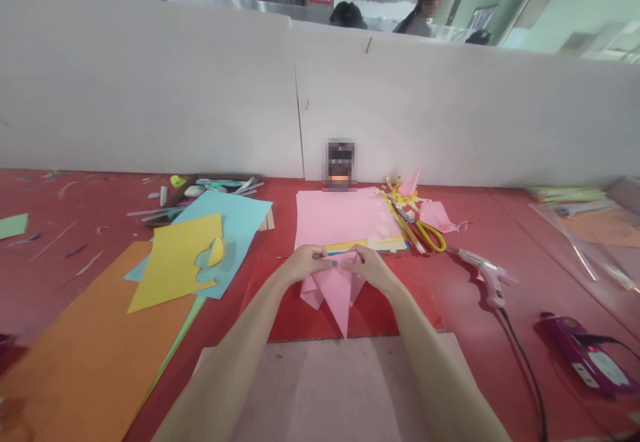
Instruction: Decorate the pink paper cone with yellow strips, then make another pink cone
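A folded pink paper [341, 299] with a long point facing me is held between both hands above a red board [290, 319]. My left hand [307, 262] pinches its far left edge, fingers closed. At the far right edge my right hand [369, 265] grips the same paper, its thumb close to the left one. Smaller pink folds stick out on either side of the point. Just beyond my hands lies a stack of pink sheets [335, 215] with yellow and blue edges under it. The fingertips behind the paper are partly hidden.
Yellow-handled scissors [431, 235], a glue gun [487, 275] with its cord, and a purple device [585, 355] are at the right. Yellow [175, 262], blue [240, 229] and orange paper [90, 335] lie at the left. A white partition [200, 95] stands behind; people show beyond it.
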The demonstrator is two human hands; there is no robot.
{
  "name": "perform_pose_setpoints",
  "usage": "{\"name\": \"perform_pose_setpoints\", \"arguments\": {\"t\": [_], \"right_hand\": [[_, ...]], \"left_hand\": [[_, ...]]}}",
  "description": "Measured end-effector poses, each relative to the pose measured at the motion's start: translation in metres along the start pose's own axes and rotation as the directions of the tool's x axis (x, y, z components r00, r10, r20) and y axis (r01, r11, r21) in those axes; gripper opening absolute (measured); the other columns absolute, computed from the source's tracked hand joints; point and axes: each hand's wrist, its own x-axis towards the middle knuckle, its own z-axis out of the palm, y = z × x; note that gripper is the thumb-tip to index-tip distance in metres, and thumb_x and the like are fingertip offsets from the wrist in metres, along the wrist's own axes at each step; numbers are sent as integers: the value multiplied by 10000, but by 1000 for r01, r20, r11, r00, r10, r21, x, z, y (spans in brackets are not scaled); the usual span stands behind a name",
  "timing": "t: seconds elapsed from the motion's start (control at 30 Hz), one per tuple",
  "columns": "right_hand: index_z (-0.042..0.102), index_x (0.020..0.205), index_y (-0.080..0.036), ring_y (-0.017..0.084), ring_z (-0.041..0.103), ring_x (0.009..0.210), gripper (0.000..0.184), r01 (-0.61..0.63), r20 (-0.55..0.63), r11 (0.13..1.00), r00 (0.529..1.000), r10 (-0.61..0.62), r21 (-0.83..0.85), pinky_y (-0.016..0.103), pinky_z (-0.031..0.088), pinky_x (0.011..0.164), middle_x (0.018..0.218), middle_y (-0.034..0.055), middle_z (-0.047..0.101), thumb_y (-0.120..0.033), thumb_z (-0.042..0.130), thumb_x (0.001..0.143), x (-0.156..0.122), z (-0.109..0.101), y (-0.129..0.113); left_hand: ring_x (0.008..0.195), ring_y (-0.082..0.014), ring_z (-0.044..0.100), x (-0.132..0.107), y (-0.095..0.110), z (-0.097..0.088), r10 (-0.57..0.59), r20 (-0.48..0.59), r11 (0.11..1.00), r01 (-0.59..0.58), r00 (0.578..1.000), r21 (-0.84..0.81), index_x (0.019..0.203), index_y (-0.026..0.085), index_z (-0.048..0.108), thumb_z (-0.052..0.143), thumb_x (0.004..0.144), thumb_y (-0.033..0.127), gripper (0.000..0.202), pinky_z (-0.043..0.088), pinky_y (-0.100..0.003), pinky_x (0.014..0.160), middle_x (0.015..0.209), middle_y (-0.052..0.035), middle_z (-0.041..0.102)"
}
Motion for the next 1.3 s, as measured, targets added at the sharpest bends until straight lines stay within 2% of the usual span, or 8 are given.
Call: {"name": "perform_pose_setpoints", "arguments": {"t": [0.13,0.23,0.5,0.63,0.87,1.07,1.3], "right_hand": [[521,681,-182,70,310,472,274,24,10,998,1000,-24,-54,193,245,439,513,-80,359,-390,667,579,1,-1,1],[511,674,-182,71,342,463,276,5,46,1000,999,-4,-26,193,262,434,512,-76,384,-398,661,588,2,-2,4],[487,632,-181,67,298,452,270,-8,64,999,998,10,-32,199,223,428,491,-80,351,-381,662,589,1,0,3],[488,638,-181,71,297,466,245,5,60,999,998,-2,-54,201,221,433,509,-77,340,-362,648,603,-1,0,0],[501,654,-180,79,317,516,216,51,23,993,999,-49,-107,199,256,481,549,-65,361,-361,618,637,0,1,2],[402,586,-185,68,271,492,300,66,31,996,997,-65,-59,193,203,451,523,-77,301,-383,624,630,2,1,8],[377,555,-185,67,270,482,354,62,13,996,998,-61,-68,202,198,446,518,-73,291,-447,592,656,5,1,14]], "left_hand": [[535,-87,320,0,-1,0,-3,1,1000,3,1000,24,610,142,484,581,642,477,350,236,-210,491,572,38,339],[542,-91,337,-1,-1,-1,-15,16,999,14,1000,34,626,146,493,583,643,470,337,245,-208,490,580,35,367],[538,-93,353,-4,7,-5,-39,107,998,32,993,62,701,146,586,565,660,471,328,239,-211,475,616,13,440],[554,-112,391,-5,10,-4,-10,79,995,2,997,101,700,151,622,568,649,485,342,262,-221,488,619,-5,481],[545,-98,334,-3,6,-1,56,58,991,-63,997,119,672,135,592,526,699,466,339,245,-218,489,581,12,397],[522,-78,303,-3,3,0,46,59,991,-53,997,122,676,134,574,527,709,444,315,216,-206,470,576,33,354],[532,-84,319,-4,5,-1,61,54,990,-67,997,122,661,138,563,527,710,445,313,237,-207,481,575,32,357]]}}
